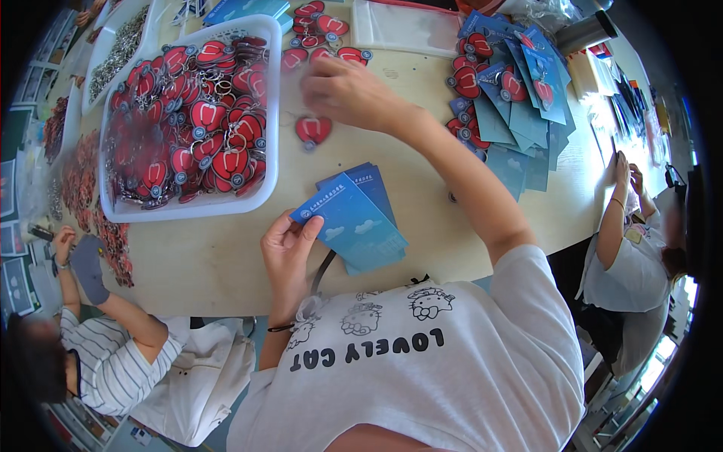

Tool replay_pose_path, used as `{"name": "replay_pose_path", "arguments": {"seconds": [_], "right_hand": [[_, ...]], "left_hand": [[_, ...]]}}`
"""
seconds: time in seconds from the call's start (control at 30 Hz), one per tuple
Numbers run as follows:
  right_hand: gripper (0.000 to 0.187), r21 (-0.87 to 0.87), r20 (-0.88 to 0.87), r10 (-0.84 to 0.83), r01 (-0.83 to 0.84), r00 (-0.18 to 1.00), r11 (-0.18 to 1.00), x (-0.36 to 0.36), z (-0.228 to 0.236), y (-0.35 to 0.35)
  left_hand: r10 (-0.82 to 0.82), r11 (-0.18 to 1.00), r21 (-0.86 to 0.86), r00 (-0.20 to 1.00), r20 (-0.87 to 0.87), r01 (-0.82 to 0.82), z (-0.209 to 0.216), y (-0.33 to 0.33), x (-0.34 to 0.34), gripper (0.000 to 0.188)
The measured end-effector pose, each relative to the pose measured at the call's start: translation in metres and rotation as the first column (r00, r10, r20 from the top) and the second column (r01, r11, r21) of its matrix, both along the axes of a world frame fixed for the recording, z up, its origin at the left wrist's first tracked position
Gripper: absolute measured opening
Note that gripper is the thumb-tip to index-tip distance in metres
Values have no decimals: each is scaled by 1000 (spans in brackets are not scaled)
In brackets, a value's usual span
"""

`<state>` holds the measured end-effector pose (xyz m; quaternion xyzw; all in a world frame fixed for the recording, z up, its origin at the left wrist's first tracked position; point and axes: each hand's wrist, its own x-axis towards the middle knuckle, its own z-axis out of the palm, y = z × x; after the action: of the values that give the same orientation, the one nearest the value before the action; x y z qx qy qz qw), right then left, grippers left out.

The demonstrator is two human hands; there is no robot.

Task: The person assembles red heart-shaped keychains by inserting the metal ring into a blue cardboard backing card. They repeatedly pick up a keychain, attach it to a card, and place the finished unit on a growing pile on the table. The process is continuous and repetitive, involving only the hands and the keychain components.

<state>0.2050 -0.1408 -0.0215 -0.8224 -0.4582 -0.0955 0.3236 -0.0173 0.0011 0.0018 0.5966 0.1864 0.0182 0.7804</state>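
My left hand (290, 245) pinches a few overlapping blue cards (358, 226) printed with clouds and pale buildings, held low over the near edge of the table. Farther off, my right hand (346, 90) is bent down over the tabletop, its fingers curled but smeared by motion, so what they hold, if anything, cannot be made out. Next to it lies a single red heart-shaped keychain (313, 131). More red keychains (320, 26) lie loose just beyond its fingers. On the left a white plastic bin (273, 128) is heaped with the same keychains.
Blue cards with red keychains on them (520, 98) pile up at the right. A tray of metal rings (120, 49) stands far left, with loose small reddish parts (86, 184) nearer. A clear flat pouch (407, 29) lies at the back. Co-workers sit at both sides.
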Motion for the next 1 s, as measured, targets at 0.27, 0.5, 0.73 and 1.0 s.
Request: {"name": "replay_pose_path", "arguments": {"seconds": [0.27,0.5,0.73,1.0], "right_hand": [[12,-169,-35,-38,31,999,985,-19,30,-85],[18,-10,-106,-170,170,980,985,-45,42,-23],[15,-250,-404,-293,204,867,947,-40,23,18],[11,205,-626,106,32,773,978,-50,83,-67]], "left_hand": [[-58,993,-99,998,-8,57,1,1,0,12],[-207,945,-246,976,66,217,15,-4,-5,18],[-374,787,-432,898,232,440,-8,-11,-22,16],[138,930,252,890,435,-267,40,-8,31,9]]}}
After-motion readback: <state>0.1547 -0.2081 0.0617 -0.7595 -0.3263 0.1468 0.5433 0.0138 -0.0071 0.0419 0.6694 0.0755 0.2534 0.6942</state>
